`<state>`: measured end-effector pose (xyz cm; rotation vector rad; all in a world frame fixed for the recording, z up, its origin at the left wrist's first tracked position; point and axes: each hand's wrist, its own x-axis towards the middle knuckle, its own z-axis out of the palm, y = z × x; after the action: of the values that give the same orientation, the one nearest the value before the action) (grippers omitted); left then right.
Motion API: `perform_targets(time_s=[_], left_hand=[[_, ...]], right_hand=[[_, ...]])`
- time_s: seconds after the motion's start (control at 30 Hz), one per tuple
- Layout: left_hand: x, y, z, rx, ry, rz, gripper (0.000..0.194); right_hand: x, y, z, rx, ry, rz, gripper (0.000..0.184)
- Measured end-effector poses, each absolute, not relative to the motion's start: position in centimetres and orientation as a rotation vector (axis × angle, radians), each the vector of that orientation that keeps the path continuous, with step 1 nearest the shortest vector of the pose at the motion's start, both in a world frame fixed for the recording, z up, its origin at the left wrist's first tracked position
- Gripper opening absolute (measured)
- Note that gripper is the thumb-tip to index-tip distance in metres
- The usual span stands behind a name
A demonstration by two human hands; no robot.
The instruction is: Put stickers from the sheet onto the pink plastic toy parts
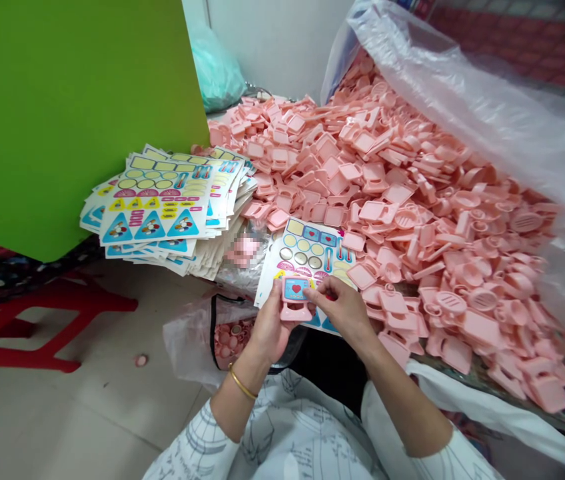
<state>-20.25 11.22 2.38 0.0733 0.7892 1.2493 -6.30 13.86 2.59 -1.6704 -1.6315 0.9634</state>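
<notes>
My left hand point(268, 328) holds a small pink plastic toy piece point(295, 300) with a blue heart sticker on its face. My right hand point(343, 307) pinches at the right edge of that piece, fingers pressed on the sticker. Just behind both hands lies a sticker sheet point(307, 257) with round, blue and pink stickers, partly peeled. A gold bangle sits on my left wrist.
A big heap of pink plastic toy parts point(412, 200) fills the right side on clear plastic sheeting point(487, 113). A stack of sticker sheets point(162, 207) lies to the left. A green board point(72, 113), a red stool point(37, 320) and a bag with pink pieces point(227, 337) stand nearby.
</notes>
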Motion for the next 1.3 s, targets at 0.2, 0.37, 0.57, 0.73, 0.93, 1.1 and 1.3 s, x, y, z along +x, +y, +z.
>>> perform_targets(time_s=[0.2, 0.37, 0.57, 0.73, 0.93, 1.1, 1.3], left_hand=[[-20.2, 11.2, 2.0, 0.102, 0.783, 1.254, 0.041], [-20.1, 11.0, 1.9, 0.156, 0.808, 1.235, 0.043], [-20.0, 10.6, 1.6, 0.293, 0.848, 1.285, 0.033], [-19.7, 10.3, 1.4, 0.375, 0.877, 1.299, 0.028], [-19.7, 9.7, 0.7, 0.383, 1.006, 1.3, 0.036], [-19.3, 9.0, 1.0, 0.456, 1.099, 1.215, 0.044], [-14.2, 5.4, 3.4, 0.568, 0.953, 0.819, 0.035]], right_hand=[[-6.4, 13.7, 3.1, -1.719, -1.618, 0.995, 0.038], [-6.4, 13.5, 3.3, -1.731, -1.648, 0.971, 0.037], [-5.9, 13.3, 2.8, -1.775, -1.704, 0.885, 0.04], [-6.0, 12.4, 3.2, -1.846, -1.822, 0.729, 0.041], [-4.0, 10.8, 4.3, -1.894, -2.039, 0.403, 0.043], [4.6, 9.4, 6.5, -2.016, -1.791, 0.203, 0.041], [13.7, 3.7, 7.5, -2.126, -1.647, 0.168, 0.038]])
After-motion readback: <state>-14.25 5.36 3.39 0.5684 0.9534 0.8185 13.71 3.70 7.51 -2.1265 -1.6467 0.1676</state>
